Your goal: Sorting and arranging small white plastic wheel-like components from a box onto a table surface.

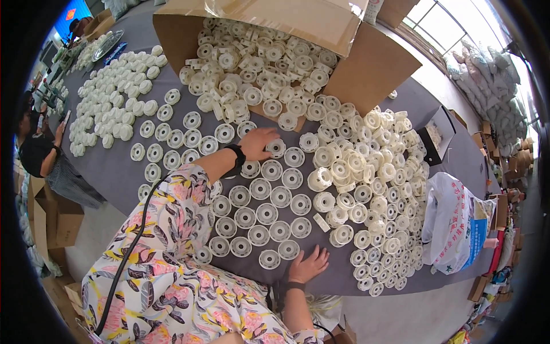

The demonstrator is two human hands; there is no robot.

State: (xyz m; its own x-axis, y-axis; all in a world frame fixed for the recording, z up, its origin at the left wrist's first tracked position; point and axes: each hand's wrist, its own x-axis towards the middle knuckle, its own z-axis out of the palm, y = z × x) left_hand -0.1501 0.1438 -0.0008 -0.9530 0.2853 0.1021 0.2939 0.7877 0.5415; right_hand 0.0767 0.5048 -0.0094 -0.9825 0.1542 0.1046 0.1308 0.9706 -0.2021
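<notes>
My left hand (258, 144) reaches over the grey-covered table, its thumb and fingers at the sides of a white round plastic part (276, 148) with a dark centre hole. Similar parts lie flat in loose rows around it, such as the white wheel-like part (260, 188) nearer to me. At the table's near edge my right hand (309, 265) rests with fingers spread and nothing in it. Just left of it sits another round part (289, 249). A heap of cream plastic rings (366, 166) fills the table to the right.
An open cardboard box (258, 17) lies on its side at the back, spilling more rings. Stacked white parts (114, 103) cover the far left. A white plastic bag (452, 223) and a small black-sided box (436, 137) stand at the right. Another person (46, 149) is at the left edge.
</notes>
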